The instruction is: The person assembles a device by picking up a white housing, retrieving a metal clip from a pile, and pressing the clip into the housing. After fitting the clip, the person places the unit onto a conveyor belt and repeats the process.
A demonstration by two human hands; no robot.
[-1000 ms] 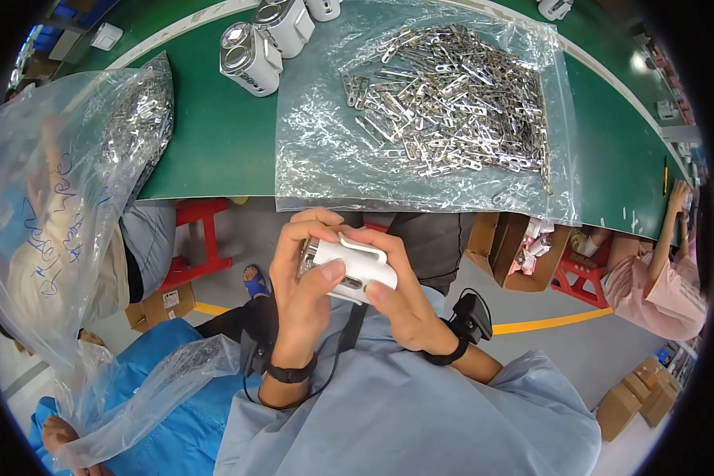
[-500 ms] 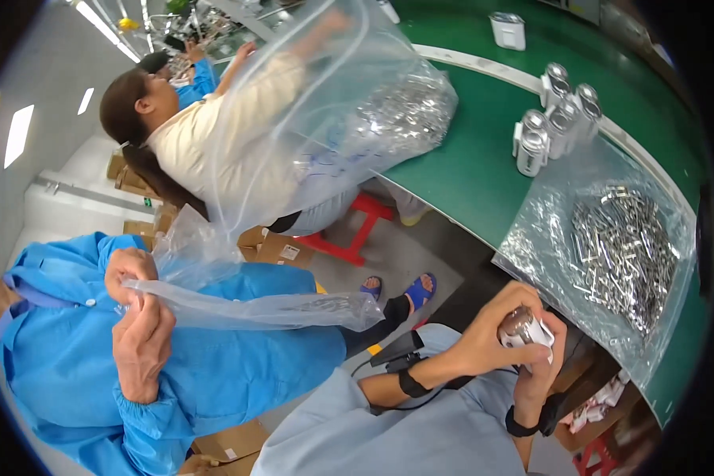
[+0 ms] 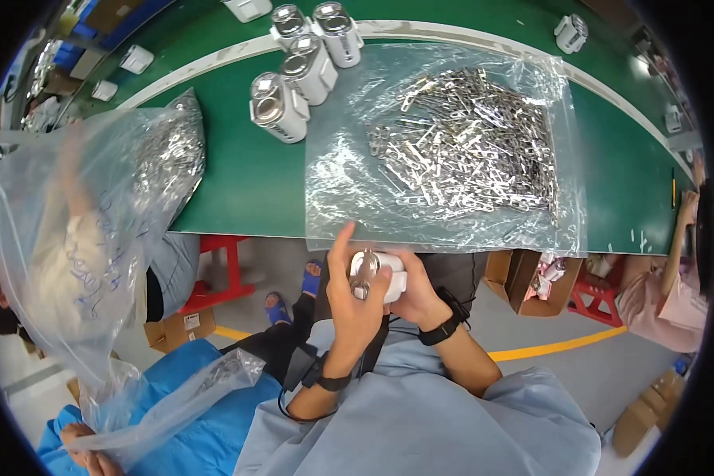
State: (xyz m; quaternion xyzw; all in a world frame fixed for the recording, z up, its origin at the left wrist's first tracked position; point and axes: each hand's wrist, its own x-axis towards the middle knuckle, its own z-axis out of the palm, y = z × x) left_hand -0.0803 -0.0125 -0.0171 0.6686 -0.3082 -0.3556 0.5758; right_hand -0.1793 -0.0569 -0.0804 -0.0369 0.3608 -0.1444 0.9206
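I see my left hand [image 3: 351, 297] and my right hand [image 3: 415, 295] together gripping a small white housing [image 3: 383, 279] with a metal clip [image 3: 362, 274] at its front, held just below the edge of the green bench [image 3: 246, 178]. Beyond the hands, on the bench, lies a clear plastic bag [image 3: 341, 198] with a heap of metal clips [image 3: 468, 155], and further to the upper left stand more white housings [image 3: 301, 71].

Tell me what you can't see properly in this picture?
- Head view: the white part is mostly covered by the left hand and right hand.
- The metal clips blur behind the crinkled plastic sheet.
- The clear bag veils a person behind it.
- The person in pink is cut off by the dark rim.
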